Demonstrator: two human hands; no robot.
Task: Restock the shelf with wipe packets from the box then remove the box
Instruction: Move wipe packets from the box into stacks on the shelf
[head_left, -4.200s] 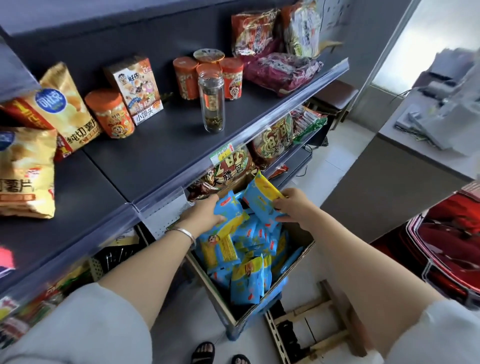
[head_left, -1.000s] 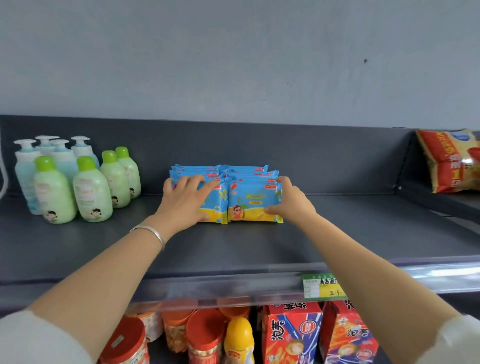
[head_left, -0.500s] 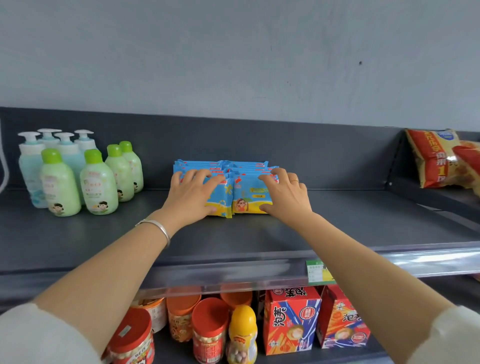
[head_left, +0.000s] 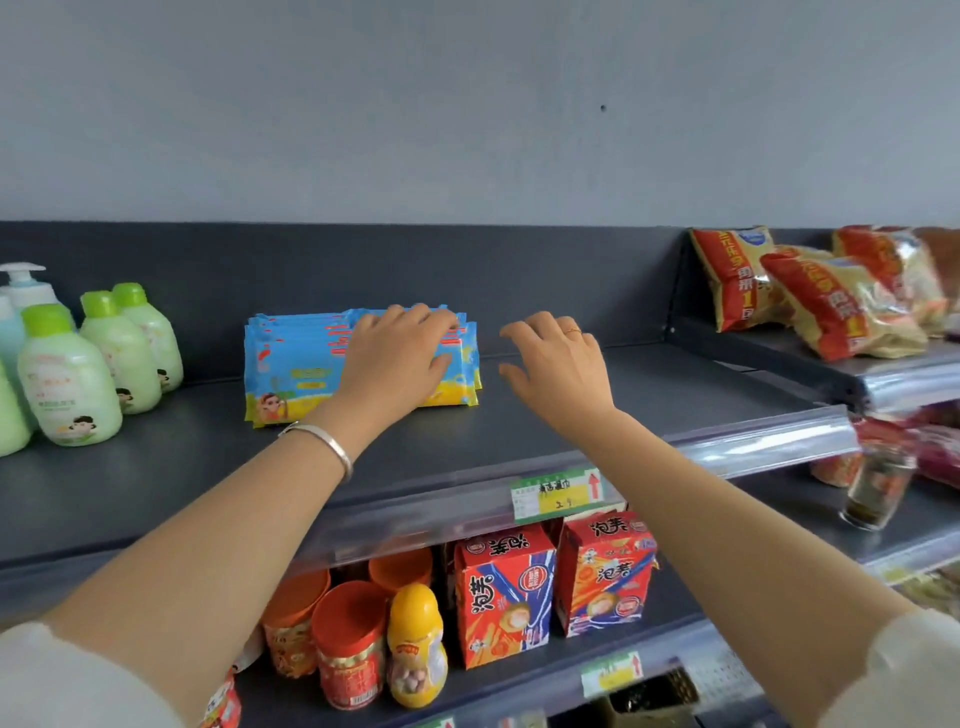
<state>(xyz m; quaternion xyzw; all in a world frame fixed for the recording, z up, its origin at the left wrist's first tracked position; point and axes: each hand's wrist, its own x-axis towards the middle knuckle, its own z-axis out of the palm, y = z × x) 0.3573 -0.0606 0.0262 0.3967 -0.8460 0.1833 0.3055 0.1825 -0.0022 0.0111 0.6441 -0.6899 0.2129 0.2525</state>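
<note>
My left hand (head_left: 397, 358) rests straight-fingered on the wipe packets (head_left: 301, 364) on the shelf (head_left: 649, 395); my right hand (head_left: 558, 364) hovers beside, fingers loose, empty.

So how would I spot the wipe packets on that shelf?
Start at the dark grey top shelf below the plain wall. Between the green-capped bottles on the left and the red-and-yellow snack bags on the right stands a block of wipe packets, touched by the left hand. They alone are flat, bright blue with a yellow bottom strip.

White sleeves (head_left: 62, 675); silver bangle (head_left: 322, 441) on left wrist; thin ring (head_left: 573, 331) on right hand.
</note>
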